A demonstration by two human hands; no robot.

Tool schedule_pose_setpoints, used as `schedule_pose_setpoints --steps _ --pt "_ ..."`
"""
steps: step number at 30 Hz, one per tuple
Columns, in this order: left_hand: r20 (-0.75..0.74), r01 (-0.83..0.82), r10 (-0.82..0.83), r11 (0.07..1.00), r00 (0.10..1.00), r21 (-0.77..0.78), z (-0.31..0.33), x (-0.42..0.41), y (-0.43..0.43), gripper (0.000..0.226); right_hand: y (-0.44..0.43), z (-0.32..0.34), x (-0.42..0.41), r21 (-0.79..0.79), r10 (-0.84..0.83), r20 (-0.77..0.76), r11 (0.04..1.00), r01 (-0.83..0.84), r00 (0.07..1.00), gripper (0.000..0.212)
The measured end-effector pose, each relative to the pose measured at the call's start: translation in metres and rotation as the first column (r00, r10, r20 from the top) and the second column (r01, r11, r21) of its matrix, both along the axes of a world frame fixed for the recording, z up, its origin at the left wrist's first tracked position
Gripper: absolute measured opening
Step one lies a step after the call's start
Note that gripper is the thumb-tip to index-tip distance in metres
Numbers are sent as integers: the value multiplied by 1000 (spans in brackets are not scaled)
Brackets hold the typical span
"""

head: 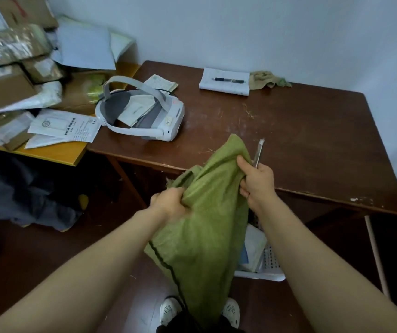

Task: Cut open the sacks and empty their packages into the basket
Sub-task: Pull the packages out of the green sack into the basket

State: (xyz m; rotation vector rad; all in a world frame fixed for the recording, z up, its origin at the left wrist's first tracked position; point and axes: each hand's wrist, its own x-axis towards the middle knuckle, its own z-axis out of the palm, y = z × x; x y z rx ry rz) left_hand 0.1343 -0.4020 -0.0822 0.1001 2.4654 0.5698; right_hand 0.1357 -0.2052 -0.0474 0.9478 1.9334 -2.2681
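A green woven sack point(204, 236) hangs in front of me, its top bunched between both hands. My left hand point(172, 204) grips a fold of the sack at its left edge. My right hand point(257, 181) grips the sack's upper right part and also holds a thin metal blade point(258, 151) that points up over the table edge. Below the sack on the floor stands a white perforated basket point(269, 265) with a white package point(252, 248) in it, mostly hidden by the sack and my right arm.
A dark brown table point(312, 140) carries a white headset point(144, 114), a notepad with a pen point(225, 81) and a rag point(268, 79). A yellow desk point(55, 153) at left is piled with parcels point(7, 68) and papers. Dark cloth point(24, 188) lies on the floor.
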Motion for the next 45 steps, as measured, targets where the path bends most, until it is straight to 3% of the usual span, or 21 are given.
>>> schedule_pose_setpoints --steps 1,3,6,7,10,11,13,16,20,23,25,27,28,30,32,33,34,36,38,41,45 --pt "-67 -52 52 999 996 5 1 -4 -5 37 6 5 -5 134 63 -11 989 -61 998 27" --pt "-144 -198 220 968 965 155 18 -20 -12 16 20 20 -14 410 188 -14 897 -165 982 40" --pt "-100 -351 465 777 880 522 65 -47 -17 4 35 43 -28 531 211 -122 839 -116 970 38" --pt "-118 -320 440 788 890 526 77 -53 -16 8 38 45 -32 542 216 -126 832 -115 968 39" --pt "-243 -166 235 948 941 273 95 -57 -14 16 43 45 -32 619 282 49 744 -251 958 37" --pt "-263 -180 270 930 926 321 106 -57 -12 14 46 50 -34 628 255 9 751 -204 967 34" --pt "-216 -291 471 782 855 551 134 -60 -2 13 49 65 -37 581 200 -98 807 -107 975 34" --pt "44 -429 577 551 815 716 172 -63 22 21 51 77 -23 603 206 -91 790 -111 974 22" --pt "325 -573 540 390 776 721 200 -65 40 32 43 75 12 174 117 -327 983 -61 938 78" --pt "415 -558 405 349 815 753 209 -60 55 26 30 64 24 246 283 -331 947 -207 900 102" --pt "423 -530 340 348 840 773 211 -55 64 20 23 65 23 312 218 -329 944 -112 919 84" --pt "343 -476 377 354 860 805 211 -53 66 20 25 72 16 254 54 -327 967 33 943 30" --pt "221 -411 432 417 874 810 209 -53 64 27 29 77 13 214 -20 -311 973 90 950 11" --pt "-109 -234 422 679 900 696 196 -49 51 69 37 87 7 174 -110 -285 971 164 952 13" --pt "-181 -58 182 843 967 535 171 -31 47 137 36 102 5 99 -108 -303 985 144 947 19" --pt "-198 24 77 886 977 463 155 -24 48 146 31 111 4 59 -65 -320 994 88 945 18" --pt "-239 44 60 912 969 408 140 -22 49 139 25 122 4 32 4 -332 999 7 943 16" --pt "-343 -78 224 917 912 392 126 -22 51 84 16 138 3 -6 163 -378 984 -178 911 9" --pt "-362 -215 431 836 826 504 138 -27 49 36 28 139 1 -28 275 -405 950 -312 872 30" --pt "-133 -296 565 602 814 741 180 -36 37 11 55 134 17 115 416 -313 909 -400 854 64" --pt "189 -415 563 304 804 858 205 -43 27 48 52 91 39 344 469 -83 841 -417 879 63"
